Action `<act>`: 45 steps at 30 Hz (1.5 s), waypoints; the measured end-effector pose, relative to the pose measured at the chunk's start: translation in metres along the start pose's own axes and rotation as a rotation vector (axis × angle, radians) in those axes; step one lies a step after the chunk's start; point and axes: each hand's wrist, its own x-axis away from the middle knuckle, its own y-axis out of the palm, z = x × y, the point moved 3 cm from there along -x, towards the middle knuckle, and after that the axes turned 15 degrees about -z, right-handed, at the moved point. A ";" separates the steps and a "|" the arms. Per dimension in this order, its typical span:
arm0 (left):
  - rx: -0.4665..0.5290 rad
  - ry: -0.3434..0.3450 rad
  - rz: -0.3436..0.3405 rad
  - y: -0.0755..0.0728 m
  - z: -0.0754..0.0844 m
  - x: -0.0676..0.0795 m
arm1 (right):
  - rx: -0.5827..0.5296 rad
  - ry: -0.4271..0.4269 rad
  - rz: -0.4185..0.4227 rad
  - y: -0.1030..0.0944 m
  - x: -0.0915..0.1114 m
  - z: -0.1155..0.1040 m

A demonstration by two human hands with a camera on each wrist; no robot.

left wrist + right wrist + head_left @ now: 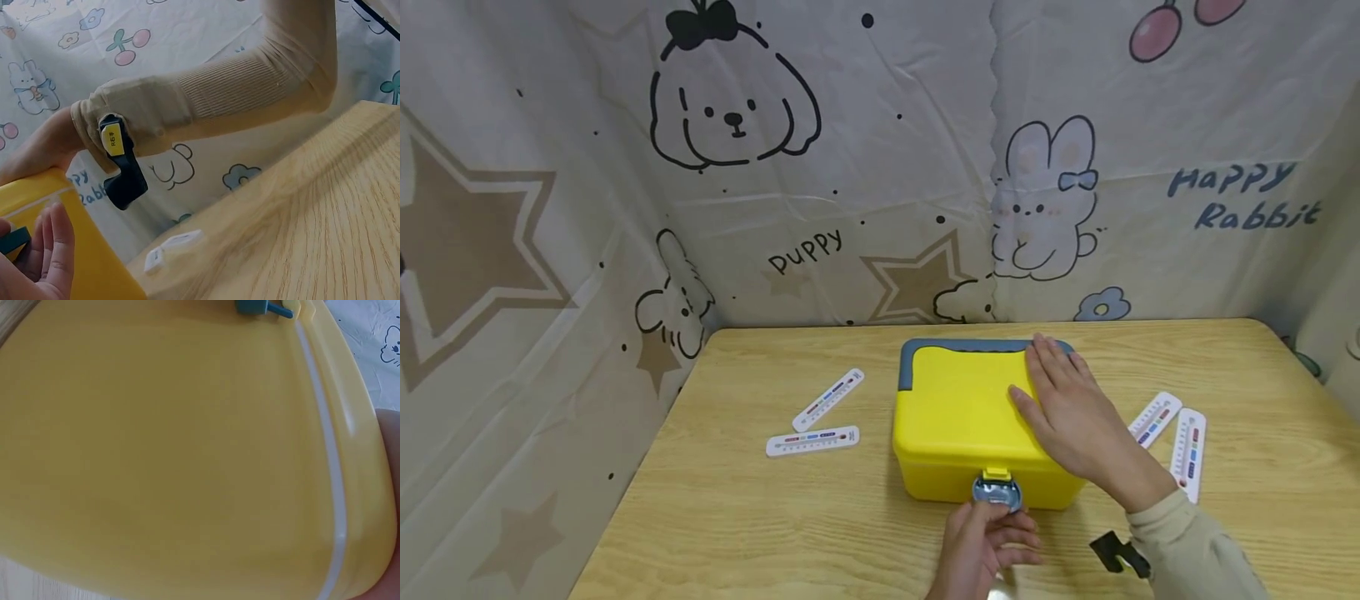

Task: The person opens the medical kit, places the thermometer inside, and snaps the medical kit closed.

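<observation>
A yellow storage box (966,408) with a grey-blue handle (970,344) along the back of its lid stands on the table, lid down. At its front hangs a blue-grey latch (997,492), swung out from the box wall. My left hand (977,546) holds the latch between thumb and fingers; the left wrist view shows the latch (15,240) against those fingers. Spread flat, my right hand (1071,408) rests on the right side of the lid. The right wrist view is filled mostly by the yellow box wall (162,444), with the right hand barely visible at its edge.
Two white thermometer cards (828,401) lie left of the box on the wooden table (715,517). Two more cards (1188,450) lie to its right, near the right forearm. A printed curtain (887,167) hangs behind the table.
</observation>
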 end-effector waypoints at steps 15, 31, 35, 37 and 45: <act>-0.277 0.057 0.084 -0.015 0.008 0.008 | 0.004 -0.010 0.011 0.001 0.000 0.001; -1.356 0.727 0.400 -0.036 0.090 0.041 | -0.310 -0.012 0.184 0.000 0.023 0.013; -1.250 0.680 0.419 -0.046 0.100 0.039 | -0.447 0.005 0.375 0.006 0.039 0.022; -1.201 0.603 0.399 -0.049 0.099 0.036 | -0.504 0.042 0.414 0.013 0.046 0.026; -1.087 0.409 0.315 -0.047 0.086 0.027 | -0.743 0.129 0.346 0.044 0.065 0.032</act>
